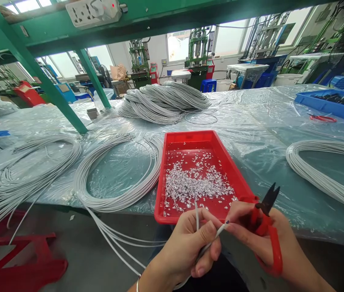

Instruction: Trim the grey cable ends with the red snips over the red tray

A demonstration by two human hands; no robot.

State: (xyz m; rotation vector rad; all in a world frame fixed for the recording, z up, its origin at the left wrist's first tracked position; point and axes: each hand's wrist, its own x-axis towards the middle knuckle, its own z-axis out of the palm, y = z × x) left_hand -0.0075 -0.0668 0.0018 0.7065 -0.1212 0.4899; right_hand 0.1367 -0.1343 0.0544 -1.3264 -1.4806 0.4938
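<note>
My left hand [194,239] is closed around a light grey cable [219,232], pinching it just short of its tip. Another stretch of cable [196,215] sticks up between the fingers. My right hand [260,235] carries red-handled scissors [267,213] in the palm, their dark blades pointing up and away. Its thumb and forefinger meet at the cable's tip, where a small dark bit shows. Just beyond both hands lies a red tray [235,172] with many silvery foil scraps [190,184] scattered over its bottom.
Coiled grey cables lie left of the tray [82,178], at far left [68,158] and at right [327,182]. A big cable heap [162,101] sits behind. A blue bin [327,106] stands back right, near red-handled scissors [322,118]. Green posts [50,93] rise at left.
</note>
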